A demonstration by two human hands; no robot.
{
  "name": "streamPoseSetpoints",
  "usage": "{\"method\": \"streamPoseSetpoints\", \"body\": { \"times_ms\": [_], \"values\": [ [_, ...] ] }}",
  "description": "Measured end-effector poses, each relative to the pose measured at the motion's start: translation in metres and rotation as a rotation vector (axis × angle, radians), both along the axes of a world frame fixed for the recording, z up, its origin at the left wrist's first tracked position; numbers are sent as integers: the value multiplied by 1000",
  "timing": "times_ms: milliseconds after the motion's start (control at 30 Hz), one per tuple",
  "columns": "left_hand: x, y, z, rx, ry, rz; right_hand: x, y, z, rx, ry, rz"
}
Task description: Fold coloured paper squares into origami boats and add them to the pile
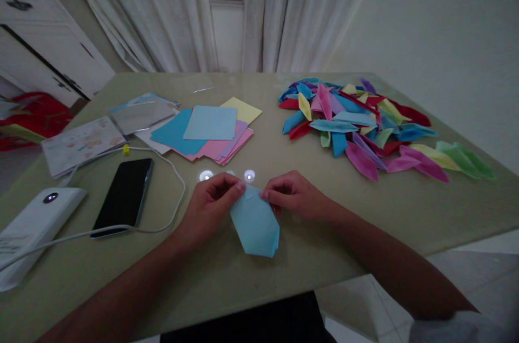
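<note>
A light blue sheet of origami paper [256, 224], folded into a long many-sided shape, is held up near the front of the table. My left hand [214, 199] pinches its upper left corner between thumb and fingers. On the other side, my right hand [294, 194] pinches the upper right edge. A small folded flap shows at the top between my thumbs. Beyond my hands lies a fanned stack of square coloured paper [210, 122], with light blue on top and teal, yellow, pink and purple below.
Many folded paper pieces [344, 121] in several colours are heaped at the right. To the left lie a black-screened phone [124, 194], a white power bank [38, 235], a white cable [178, 208] and printed packets [83, 143]. Curtains [162, 13] hang behind the table [324, 256].
</note>
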State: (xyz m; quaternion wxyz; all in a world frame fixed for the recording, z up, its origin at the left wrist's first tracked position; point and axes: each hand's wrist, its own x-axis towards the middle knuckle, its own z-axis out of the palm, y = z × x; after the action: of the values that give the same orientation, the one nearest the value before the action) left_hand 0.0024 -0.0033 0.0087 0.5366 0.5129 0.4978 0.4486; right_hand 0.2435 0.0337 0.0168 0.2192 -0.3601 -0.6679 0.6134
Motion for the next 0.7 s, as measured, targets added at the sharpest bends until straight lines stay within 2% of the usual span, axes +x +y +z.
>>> {"method": "streamPoseSetpoints", "body": {
  "times_ms": [133, 267, 400, 533, 700],
  "values": [
    [-8, 7, 1, 22, -4, 104, 0, 2, -4, 19, 33, -21],
    [-3, 7, 2, -22, -1, 29, -5, 2, -7, 49, 64, -113],
    [5, 1, 3, -46, -35, -44, -9, -1, -8, 77, 89, -82],
    [6, -1, 3, -86, -49, -127, -9, -4, -8, 114, 92, -141],
    [3, 1, -1, -115, -55, -125, -11, -5, -11, 137, 93, -189]
  ]
}}
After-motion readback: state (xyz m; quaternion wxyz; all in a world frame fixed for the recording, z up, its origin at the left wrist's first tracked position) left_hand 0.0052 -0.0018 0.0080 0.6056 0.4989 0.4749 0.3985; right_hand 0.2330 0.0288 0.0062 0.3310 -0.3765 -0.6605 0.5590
